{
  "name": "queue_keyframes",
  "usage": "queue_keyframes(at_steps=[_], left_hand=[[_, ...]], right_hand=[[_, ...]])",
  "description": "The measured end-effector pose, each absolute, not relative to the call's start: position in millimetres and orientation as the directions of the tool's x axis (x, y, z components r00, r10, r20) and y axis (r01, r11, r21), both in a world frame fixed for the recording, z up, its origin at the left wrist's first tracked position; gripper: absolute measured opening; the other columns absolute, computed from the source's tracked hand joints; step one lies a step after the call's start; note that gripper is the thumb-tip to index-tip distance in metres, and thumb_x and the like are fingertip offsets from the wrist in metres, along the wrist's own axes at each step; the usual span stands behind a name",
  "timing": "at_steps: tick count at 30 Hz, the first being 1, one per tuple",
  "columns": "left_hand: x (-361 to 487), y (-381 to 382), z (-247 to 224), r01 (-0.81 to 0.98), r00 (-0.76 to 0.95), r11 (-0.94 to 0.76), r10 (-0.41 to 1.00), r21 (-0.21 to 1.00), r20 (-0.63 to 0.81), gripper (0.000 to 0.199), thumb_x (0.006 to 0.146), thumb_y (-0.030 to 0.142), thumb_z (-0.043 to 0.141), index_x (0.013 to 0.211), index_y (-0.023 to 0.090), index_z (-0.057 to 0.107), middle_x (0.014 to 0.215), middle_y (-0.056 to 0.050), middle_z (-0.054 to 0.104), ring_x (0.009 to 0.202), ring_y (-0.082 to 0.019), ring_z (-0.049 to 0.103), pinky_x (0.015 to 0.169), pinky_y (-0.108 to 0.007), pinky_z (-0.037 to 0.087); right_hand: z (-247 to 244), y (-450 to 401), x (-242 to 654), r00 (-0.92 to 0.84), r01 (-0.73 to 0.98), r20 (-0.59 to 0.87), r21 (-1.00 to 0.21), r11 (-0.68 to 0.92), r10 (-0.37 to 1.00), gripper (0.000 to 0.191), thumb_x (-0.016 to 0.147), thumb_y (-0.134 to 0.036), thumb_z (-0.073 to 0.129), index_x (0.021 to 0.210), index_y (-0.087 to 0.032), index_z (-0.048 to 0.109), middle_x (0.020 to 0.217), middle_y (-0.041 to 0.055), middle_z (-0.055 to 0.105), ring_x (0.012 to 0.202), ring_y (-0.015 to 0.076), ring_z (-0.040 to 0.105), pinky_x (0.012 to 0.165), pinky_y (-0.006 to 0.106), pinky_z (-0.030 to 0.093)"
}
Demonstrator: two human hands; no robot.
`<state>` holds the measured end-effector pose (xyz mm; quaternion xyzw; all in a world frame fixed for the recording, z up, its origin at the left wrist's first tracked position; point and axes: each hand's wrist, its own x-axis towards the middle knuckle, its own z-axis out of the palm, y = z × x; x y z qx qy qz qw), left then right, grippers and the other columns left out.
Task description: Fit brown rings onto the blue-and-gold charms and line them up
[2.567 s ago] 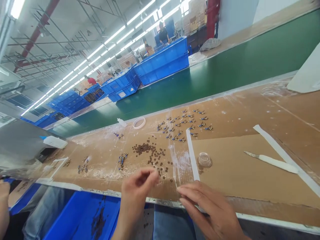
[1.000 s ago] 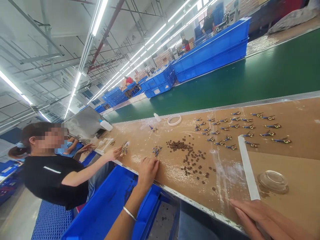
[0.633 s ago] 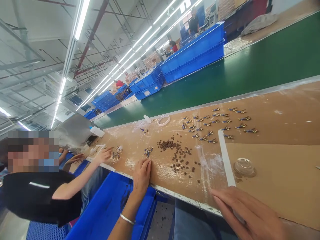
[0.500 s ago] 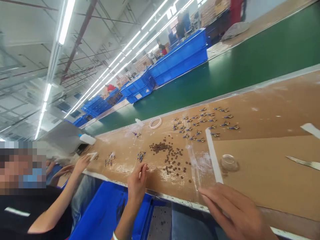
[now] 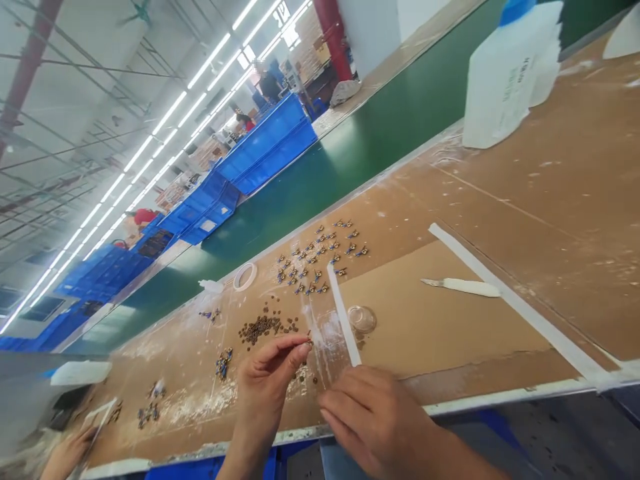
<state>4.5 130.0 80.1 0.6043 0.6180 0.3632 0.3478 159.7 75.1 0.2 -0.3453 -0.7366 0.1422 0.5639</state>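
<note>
Between the thumb and index finger of my left hand is a tiny part, dark and gold-toned, too small to name. My right hand is curled just to the right, fingers together over the table's near edge; anything in its grasp is hidden. Behind my left hand lies a heap of small brown round pieces. Farther back, several small blue-and-gold parts are spread out, with another cluster of them on the left. A clear round dish stands beyond my right hand.
White tape strips border a cardboard sheet holding a white-handled knife. A tape ring and white bottle are farther back. A green conveyor carries blue crates. Another person's hand is at lower left.
The view has swung to the right. My left hand has moved right, away from the left cluster, with its fingertips pinched on a tiny part. My right hand has come closer to it, fingers more curled.
</note>
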Motion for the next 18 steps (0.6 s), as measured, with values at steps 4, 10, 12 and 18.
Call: queue_keyframes(at_steps=[4,10,12,18], left_hand=[[16,133,81,0.554,0.011,-0.04,0.999,0.832,0.041,0.016,0.069,0.035,0.081,0.08,0.023,0.081,0.07,-0.002,0.075,0.067,-0.015,0.067,0.063,-0.022,0.057],[30,139,84,0.562,0.045,-0.062,0.998,0.825,0.045,0.016,0.071,0.034,0.08,0.081,0.022,0.077,0.072,-0.001,0.074,0.067,-0.013,0.066,0.062,-0.02,0.056],[35,142,86,0.59,0.085,-0.101,0.994,0.801,0.063,0.016,0.072,0.035,0.079,0.081,0.022,0.077,0.075,-0.001,0.075,0.07,-0.015,0.068,0.065,-0.021,0.057],[48,150,89,0.749,0.267,-0.285,0.956,0.598,0.122,0.013,0.079,0.035,0.071,0.084,0.023,0.075,0.082,-0.001,0.076,0.076,-0.018,0.07,0.072,-0.028,0.056]], right_hand=[[0,74,160,-0.138,0.385,0.717,-0.597,0.704,0.683,0.015,0.093,-0.013,0.049,0.082,-0.018,0.056,0.072,0.0001,0.058,0.067,0.0139,0.051,0.064,0.028,0.039],[3,74,163,-0.132,0.407,0.712,-0.595,0.693,0.69,0.015,0.093,-0.015,0.051,0.079,-0.018,0.055,0.073,-0.0009,0.058,0.068,0.0134,0.05,0.065,0.028,0.039],[4,74,164,-0.142,0.413,0.705,-0.596,0.688,0.695,0.016,0.093,-0.015,0.051,0.078,-0.018,0.055,0.073,-0.0008,0.058,0.069,0.0136,0.05,0.065,0.028,0.04],[6,74,166,-0.175,0.424,0.692,-0.589,0.688,0.701,0.013,0.092,-0.014,0.053,0.08,-0.017,0.058,0.073,0.0007,0.059,0.068,0.0144,0.05,0.065,0.028,0.04]])
